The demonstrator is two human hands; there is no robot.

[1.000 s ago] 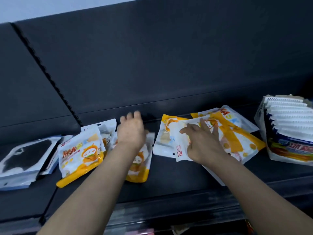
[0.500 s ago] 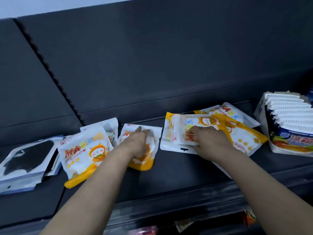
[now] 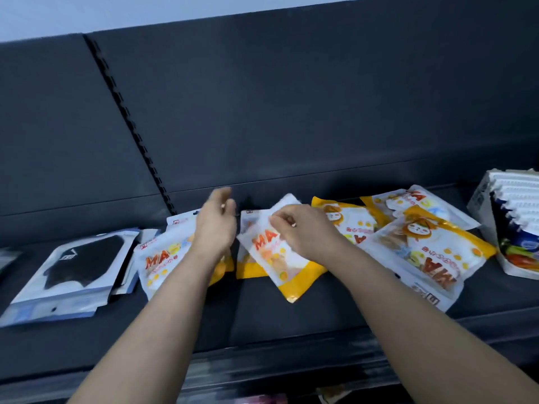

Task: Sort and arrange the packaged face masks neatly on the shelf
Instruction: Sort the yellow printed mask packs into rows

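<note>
1. The right hand pinches the tilted orange mask pack by its top edge on the shelf.
2. The left hand hovers at its 9 o'clock, fingers relaxed and holding nothing.
3. Other orange packs lie at 3 o'clock.

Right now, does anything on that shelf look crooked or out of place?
Yes. The front-right yellow packet lies upside down, overlapping others, and the tilted packet held by the right hand sits askew across its neighbour.
</note>
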